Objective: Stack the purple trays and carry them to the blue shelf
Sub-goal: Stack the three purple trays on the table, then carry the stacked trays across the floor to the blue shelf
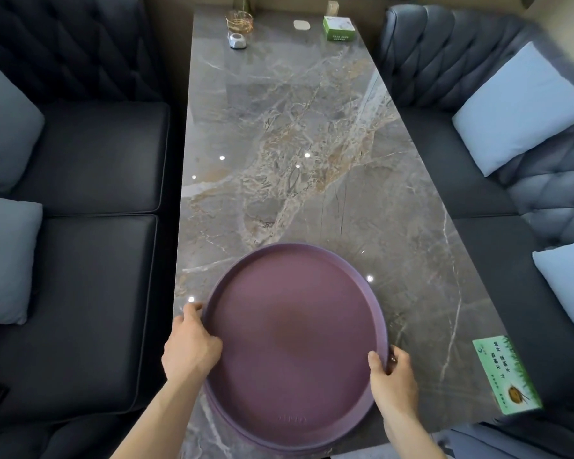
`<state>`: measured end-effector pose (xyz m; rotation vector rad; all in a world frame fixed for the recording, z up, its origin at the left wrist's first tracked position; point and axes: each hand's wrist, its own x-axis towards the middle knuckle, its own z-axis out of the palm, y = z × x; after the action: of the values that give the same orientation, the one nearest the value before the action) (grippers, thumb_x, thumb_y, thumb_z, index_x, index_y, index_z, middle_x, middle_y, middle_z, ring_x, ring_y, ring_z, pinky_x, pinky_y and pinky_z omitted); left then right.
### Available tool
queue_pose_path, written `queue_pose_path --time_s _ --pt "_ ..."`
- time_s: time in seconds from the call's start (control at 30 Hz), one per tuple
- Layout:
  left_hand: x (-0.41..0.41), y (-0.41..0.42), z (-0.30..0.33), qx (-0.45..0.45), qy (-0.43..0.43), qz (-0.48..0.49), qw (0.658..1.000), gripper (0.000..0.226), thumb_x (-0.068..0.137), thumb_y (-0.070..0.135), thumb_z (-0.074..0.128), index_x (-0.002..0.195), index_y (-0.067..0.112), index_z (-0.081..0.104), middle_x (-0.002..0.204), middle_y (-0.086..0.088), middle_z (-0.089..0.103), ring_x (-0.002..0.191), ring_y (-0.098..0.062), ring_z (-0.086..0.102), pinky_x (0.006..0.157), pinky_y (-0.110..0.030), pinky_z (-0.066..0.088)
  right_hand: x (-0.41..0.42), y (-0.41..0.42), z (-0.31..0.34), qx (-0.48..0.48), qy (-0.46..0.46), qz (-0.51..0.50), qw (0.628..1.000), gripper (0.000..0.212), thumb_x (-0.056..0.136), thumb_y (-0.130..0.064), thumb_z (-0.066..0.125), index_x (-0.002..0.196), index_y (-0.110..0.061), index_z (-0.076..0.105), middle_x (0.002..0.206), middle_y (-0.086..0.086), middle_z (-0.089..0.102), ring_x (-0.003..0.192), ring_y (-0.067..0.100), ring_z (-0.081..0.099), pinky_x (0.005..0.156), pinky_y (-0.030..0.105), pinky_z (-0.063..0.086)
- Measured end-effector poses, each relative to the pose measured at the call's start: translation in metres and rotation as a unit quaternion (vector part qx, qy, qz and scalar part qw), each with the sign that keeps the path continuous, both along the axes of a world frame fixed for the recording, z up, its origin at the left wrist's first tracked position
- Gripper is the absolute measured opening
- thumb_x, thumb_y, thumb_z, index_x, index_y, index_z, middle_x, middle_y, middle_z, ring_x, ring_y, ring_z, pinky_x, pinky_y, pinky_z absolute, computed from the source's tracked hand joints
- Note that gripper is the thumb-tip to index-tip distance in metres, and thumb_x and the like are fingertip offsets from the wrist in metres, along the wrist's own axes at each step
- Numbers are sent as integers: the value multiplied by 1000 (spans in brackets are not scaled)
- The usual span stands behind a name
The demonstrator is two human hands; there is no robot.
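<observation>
You are gripping the stacked round purple trays [295, 346] at the near end of the marble table [312, 160], left hand [191, 351] and right hand [393, 379] clamping opposite rims. Their smooth matte stack is overhanging the near edge; bare, glossy stone is stretching ahead.

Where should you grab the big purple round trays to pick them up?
Grab the purple trays by the raised rim at opposite sides, as the left hand and right hand do now. They are wide, flat and round with no handles, so two sides probably balance best.
</observation>
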<state>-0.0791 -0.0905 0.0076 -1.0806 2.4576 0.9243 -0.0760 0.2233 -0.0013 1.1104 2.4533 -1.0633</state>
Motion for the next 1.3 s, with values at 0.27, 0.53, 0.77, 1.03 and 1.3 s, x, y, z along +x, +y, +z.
queue_pose_path --time_s 0.27,0.53,0.77,1.03,1.3 --pt "-7 -7 2 106 17 135 985 56 71 56 74 110 26 46 95 8 60 80 -20 63 76 -40 52 -16 -6 11 -26 22 3 999 51 82 -61 58 115 -22 55 113 4 62 100 27 58 86 45 49" --pt "-21 -24 61 118 106 180 971 66 64 55 81 103 23 40 91 0 61 80 -28 61 77 -43 52 -72 -31 74 -69 97 70 990 75 71 -65 67 125 -21 42 116 -3 54 105 26 55 92 45 46" --pt "-55 -42 154 84 240 145 956 72 65 51 82 123 32 42 114 1 65 96 -31 60 79 -39 45 -113 -51 171 -88 197 124 968 82 68 -50 79 136 -33 35 135 3 53 117 25 56 97 45 49" --pt "-87 -25 249 78 333 87 936 86 66 46 81 140 43 38 129 1 62 121 -29 54 97 -43 46 -145 -35 272 -68 291 118 947 76 69 -41 82 135 -24 46 126 0 59 114 25 58 96 41 48" --pt "-109 62 288 98 360 61 926 82 63 48 82 135 44 43 124 2 65 114 -28 59 90 -40 48 -145 56 315 -69 321 73 942 79 68 -37 84 136 -24 46 120 -2 60 114 26 57 95 43 50"
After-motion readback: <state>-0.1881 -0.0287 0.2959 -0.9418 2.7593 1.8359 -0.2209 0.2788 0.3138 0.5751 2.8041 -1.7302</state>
